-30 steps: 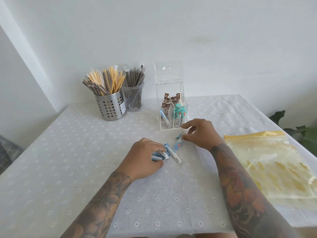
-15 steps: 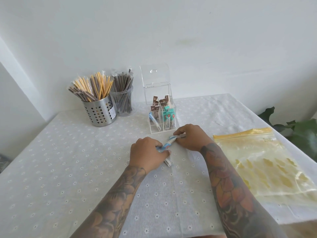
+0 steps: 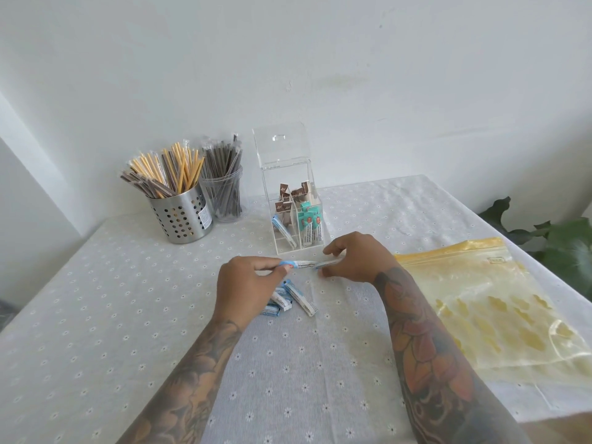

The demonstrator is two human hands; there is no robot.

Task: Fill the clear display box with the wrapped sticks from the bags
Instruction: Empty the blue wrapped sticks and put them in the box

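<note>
Pinching one wrapped stick (image 3: 302, 265) by its two ends just above the tabletop (image 3: 96, 315), left hand (image 3: 245, 290) and right hand (image 3: 355, 259) each keep a narrow grip — it looks light, thin, probably crinkly; end-holds suit dropping it into the clear display box (image 3: 296, 216) just behind.

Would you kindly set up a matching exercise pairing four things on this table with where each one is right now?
Things:
1. metal holder
2. clear display box
3. yellow zip bag
4. blue-and-white stick

Places:
A. held between both hands
B. flat on the table's right side
C. far left, full of straws
D. just beyond the hands, lid up

Pairs: 1-C, 2-D, 3-B, 4-A
</note>
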